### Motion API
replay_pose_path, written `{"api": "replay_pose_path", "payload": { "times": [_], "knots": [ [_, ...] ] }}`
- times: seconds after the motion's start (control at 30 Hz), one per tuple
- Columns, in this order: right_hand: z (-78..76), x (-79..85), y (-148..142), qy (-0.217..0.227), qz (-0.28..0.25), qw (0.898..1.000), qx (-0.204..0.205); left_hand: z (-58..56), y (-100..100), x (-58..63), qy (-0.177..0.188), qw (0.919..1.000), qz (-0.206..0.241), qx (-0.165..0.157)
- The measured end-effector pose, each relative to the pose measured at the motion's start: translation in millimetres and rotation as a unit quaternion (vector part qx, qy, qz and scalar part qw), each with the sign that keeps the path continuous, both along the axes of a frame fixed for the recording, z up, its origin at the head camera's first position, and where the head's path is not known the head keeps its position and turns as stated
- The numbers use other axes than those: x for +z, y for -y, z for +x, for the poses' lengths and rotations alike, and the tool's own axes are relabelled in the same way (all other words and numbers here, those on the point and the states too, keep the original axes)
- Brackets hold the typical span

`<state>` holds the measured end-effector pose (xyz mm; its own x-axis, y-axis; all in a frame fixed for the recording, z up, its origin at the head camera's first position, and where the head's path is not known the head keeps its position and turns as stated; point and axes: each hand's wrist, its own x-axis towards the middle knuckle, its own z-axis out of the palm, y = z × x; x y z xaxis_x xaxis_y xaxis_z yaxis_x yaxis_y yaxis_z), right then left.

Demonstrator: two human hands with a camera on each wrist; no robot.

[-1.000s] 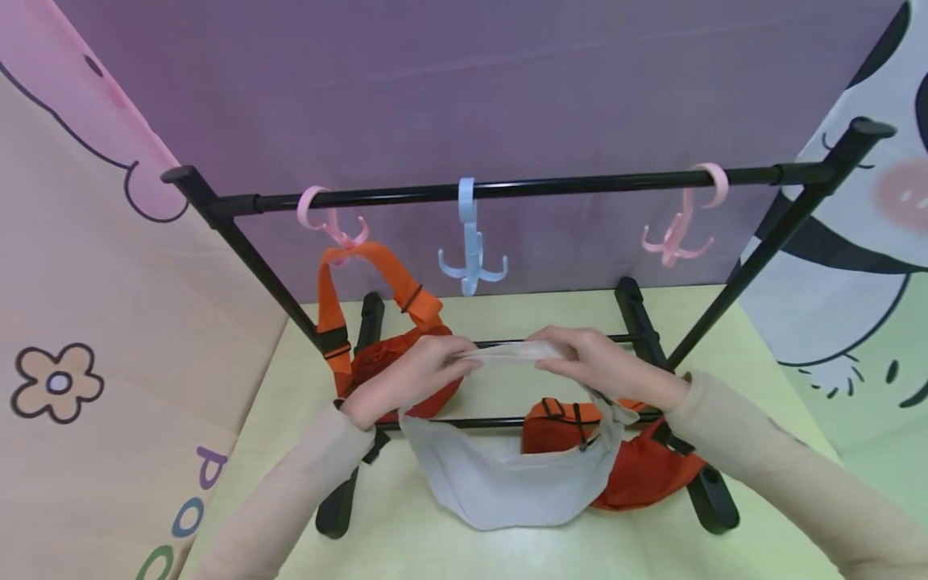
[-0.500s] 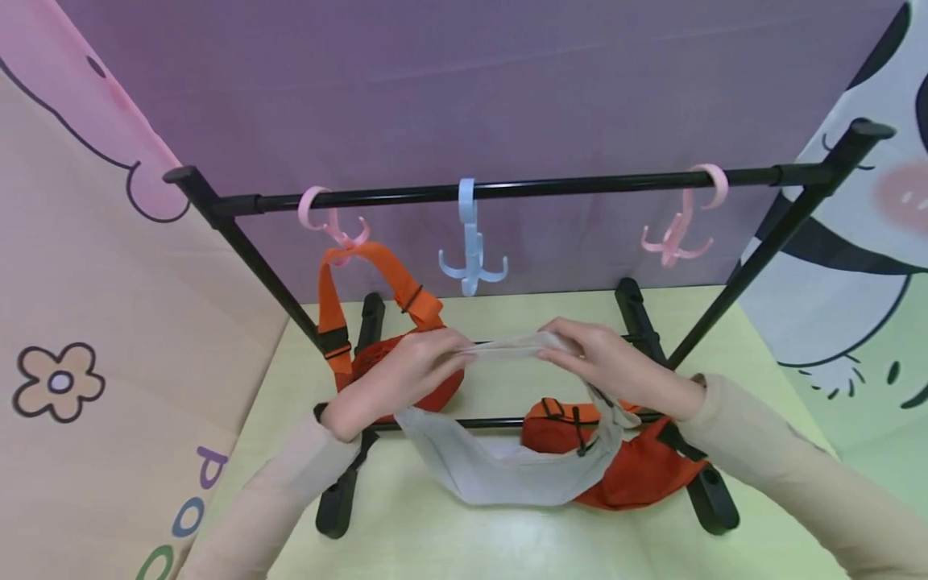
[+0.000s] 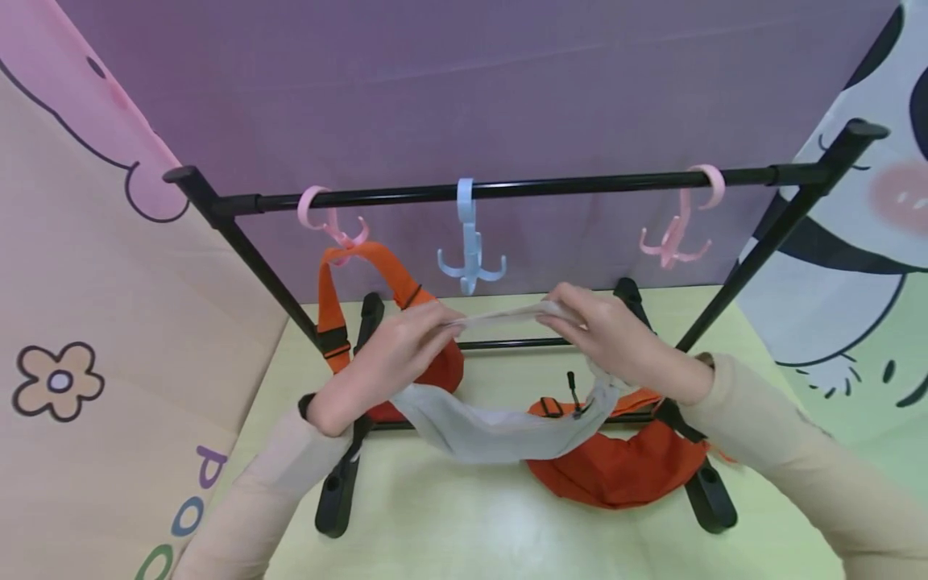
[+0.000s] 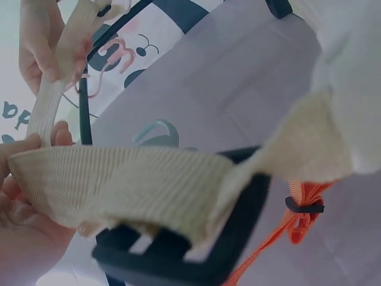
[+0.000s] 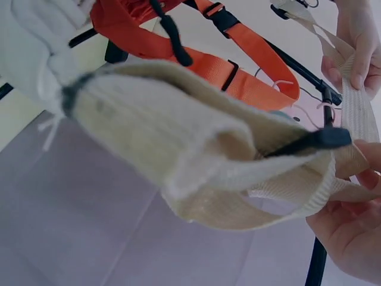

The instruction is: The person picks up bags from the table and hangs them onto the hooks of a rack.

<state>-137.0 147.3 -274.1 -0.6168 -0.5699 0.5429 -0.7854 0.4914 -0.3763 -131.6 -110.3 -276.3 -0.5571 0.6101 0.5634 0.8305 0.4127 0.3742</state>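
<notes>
A white waist bag (image 3: pixel 486 431) hangs in a curve below both hands, above the table. My left hand (image 3: pixel 395 354) pinches its cream webbing strap (image 3: pixel 500 316) at one end. My right hand (image 3: pixel 612 338) pinches the same strap a short way off, so that it stretches between them. Close up in the left wrist view, the strap runs through a black buckle (image 4: pixel 172 259). One red waist bag (image 3: pixel 438 370) hangs by its orange strap from the left pink hook (image 3: pixel 341 229). Another red waist bag (image 3: pixel 616 475) lies over the rack's low front bar at the right.
A black rack (image 3: pixel 580 184) stands on the pale table (image 3: pixel 464 532). From its top rod hang a blue hook (image 3: pixel 470 242) in the middle and a pink hook (image 3: pixel 674 234) at the right. A purple cloth wall (image 3: pixel 464 89) is behind.
Both hands have risen toward the top rod, and the white waist bag has lifted with them. More of the right red waist bag shows now. The left red bag stays on its hook.
</notes>
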Motion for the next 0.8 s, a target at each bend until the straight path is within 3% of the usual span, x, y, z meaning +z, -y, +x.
{"api": "replay_pose_path", "payload": {
  "times": [0.2, 0.5, 0.8],
  "knots": [
    [-11.4, 5.5, 3, -0.059, -0.018, 0.998, 0.002, -4.8, -2, 0.4, -0.033, 0.9985, 0.043, 0.011],
    [-30.0, 17.5, 5, -0.038, -0.015, 0.999, -0.033, -12.6, -10, 3.3, -0.025, 0.9948, 0.084, 0.052],
    [-52.1, 23.9, 8, -0.050, -0.002, 0.998, -0.028, -23.5, -13, 3.1, -0.007, 0.9908, 0.102, 0.089]
  ]
}}
